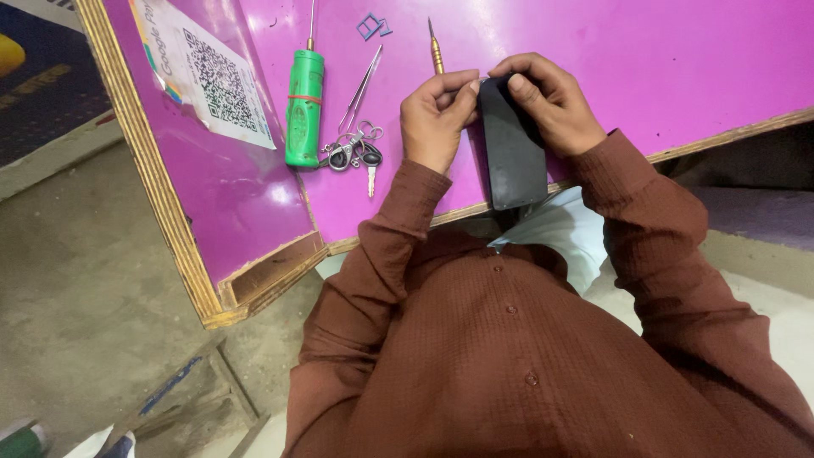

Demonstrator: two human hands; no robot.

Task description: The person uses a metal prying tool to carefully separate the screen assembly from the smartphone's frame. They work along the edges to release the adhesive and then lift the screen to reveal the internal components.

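Head view, looking down. I see both hands on a dark flat phone (512, 148), which stands slanted over the near edge of the magenta table (678, 68). Left hand (434, 119): fingers pinched together on the phone's top left corner. Right hand (549, 102): fingers curled over the top right edge, gripping. Left of them lie a bunch of keys (354, 154), tweezers (363, 85), a green screwdriver (303, 106)
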